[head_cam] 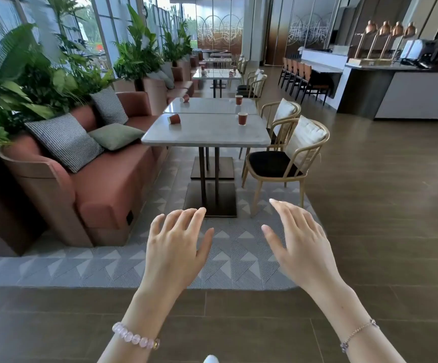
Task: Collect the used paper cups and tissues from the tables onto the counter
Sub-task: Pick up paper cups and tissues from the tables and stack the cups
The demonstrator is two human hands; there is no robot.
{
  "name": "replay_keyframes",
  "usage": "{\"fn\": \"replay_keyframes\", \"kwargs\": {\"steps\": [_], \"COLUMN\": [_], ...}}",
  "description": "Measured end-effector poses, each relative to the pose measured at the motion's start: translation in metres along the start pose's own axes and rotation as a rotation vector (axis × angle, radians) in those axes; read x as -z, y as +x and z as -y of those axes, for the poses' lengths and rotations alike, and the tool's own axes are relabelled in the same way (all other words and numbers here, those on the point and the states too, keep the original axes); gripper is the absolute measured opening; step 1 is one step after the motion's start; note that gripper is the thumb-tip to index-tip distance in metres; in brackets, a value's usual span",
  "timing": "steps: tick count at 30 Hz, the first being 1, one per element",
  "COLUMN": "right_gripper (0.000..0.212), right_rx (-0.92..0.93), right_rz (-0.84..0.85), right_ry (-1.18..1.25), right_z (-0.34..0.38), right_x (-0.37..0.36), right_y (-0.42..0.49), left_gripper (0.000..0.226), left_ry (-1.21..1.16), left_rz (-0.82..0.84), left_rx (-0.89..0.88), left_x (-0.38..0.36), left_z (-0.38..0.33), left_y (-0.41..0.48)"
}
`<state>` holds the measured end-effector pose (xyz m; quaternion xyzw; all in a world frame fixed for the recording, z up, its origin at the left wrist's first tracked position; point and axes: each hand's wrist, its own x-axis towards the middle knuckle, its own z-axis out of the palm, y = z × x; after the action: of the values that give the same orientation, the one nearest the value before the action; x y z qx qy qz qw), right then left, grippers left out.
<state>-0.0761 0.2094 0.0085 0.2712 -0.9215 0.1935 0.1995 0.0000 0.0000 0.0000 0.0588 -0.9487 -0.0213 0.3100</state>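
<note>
Presently held left hand (176, 239) and right hand (299, 239) empty, fingers spread, well short of near table (207, 134), and judged best to grip upright cup (242, 118) mid-wall, then tipped cup (174, 118).

No legible text, label, brand or number found. Small plate (371, 63) on counter (419, 96) edge: too blurred to be read. Paper cup (242, 122) on near table (207, 134): any print too small to be made out.
</note>
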Motion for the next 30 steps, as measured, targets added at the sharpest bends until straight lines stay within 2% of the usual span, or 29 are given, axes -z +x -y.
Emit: {"fn": "replay_keyframes", "kwargs": {"steps": [9,18,30], "right_gripper": [0.059,0.056,0.057], "right_rx": [0.012,-0.02,0.001], "right_rz": [-0.048,-0.071,-0.011], "right_ry": [0.01,0.016,0.015], "right_z": [-0.009,-0.031,-0.113], "right_x": [-0.054,-0.115,-0.218], "right_y": [0.148,0.264,0.446], "left_gripper": [0.045,0.046,0.045], "left_ry": [-0.029,-0.045,-0.029], "left_rz": [-0.071,-0.019,0.014], "left_rx": [0.0,-0.012,0.026], "left_x": [-0.067,-0.136,-0.269], "left_z": [0.064,0.105,0.148], "left_y": [0.131,0.233,0.398]}}
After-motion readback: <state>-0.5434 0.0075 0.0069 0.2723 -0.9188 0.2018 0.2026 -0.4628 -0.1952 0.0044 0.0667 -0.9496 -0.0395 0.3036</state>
